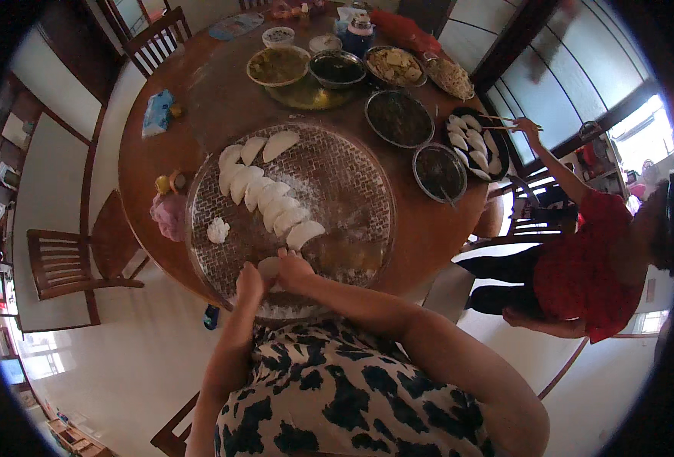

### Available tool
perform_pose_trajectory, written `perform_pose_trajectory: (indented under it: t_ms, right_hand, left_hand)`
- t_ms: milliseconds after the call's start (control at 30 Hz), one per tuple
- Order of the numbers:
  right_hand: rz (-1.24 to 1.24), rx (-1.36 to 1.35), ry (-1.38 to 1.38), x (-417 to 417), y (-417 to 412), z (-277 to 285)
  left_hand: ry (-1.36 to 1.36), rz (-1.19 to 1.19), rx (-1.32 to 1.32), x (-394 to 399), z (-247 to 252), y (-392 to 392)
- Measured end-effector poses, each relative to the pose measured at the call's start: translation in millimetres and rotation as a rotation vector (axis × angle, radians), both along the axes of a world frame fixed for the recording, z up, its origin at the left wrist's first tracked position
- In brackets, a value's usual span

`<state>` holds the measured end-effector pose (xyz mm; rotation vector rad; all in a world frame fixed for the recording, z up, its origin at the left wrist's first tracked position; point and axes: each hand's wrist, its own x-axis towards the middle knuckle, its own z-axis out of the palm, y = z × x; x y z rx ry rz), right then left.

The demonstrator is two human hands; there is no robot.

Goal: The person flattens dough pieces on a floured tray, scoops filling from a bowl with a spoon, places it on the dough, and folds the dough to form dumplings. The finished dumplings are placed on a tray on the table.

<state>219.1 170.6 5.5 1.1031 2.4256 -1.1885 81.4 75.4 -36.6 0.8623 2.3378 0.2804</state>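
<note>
Both my hands meet over the near edge of a round woven bamboo tray [348, 171] dusted with flour. My left hand [250, 283] and my right hand [294, 271] grip a piece of white dough [269, 268] between them, partly covered by the fingers. Just beyond my right hand begins a slanting row of folded dumplings [280, 205], overlapping one another, with several more at the tray's far left. A small heap of white flour or dough [218, 230] lies on the tray's left part.
Bowls of filling [399, 119] and dishes of food [395, 65] stand on the round wooden table [160, 148]. At right, a person in red [588, 268] holds chopsticks over a dark pan of dumplings [474, 143]. A pink cloth [168, 216] and wooden chair [63, 260] are left.
</note>
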Motion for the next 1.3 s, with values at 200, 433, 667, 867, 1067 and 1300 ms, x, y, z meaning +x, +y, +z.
perform_pose_trajectory:
  t_ms: [200, 433, 667, 867, 1067, 1300]
  right_hand:
    - [-0.106, -0.012, 0.018, -10, 16, -26]
    - [-0.119, -0.111, 0.139, -6, 9, -33]
    - [-0.008, -0.098, 0.118, -10, 25, -46]
    - [-0.049, -0.276, 0.131, -16, 32, -60]
    - [0.006, -0.175, 0.104, -23, 31, -74]
    - [-0.281, -0.618, 0.138, -16, 13, -79]
  left_hand:
    - [-0.347, 0.108, 0.344, -6, -43, -3]
    - [-0.060, 0.011, 0.043, -8, -35, -25]
    - [-0.417, 0.250, 0.059, -3, 12, -17]
    - [-0.476, 0.266, 0.185, -11, -21, -37]
    - [-0.567, 0.325, 0.407, -15, -48, -51]
    - [-0.781, 0.604, 0.468, -6, -2, -46]
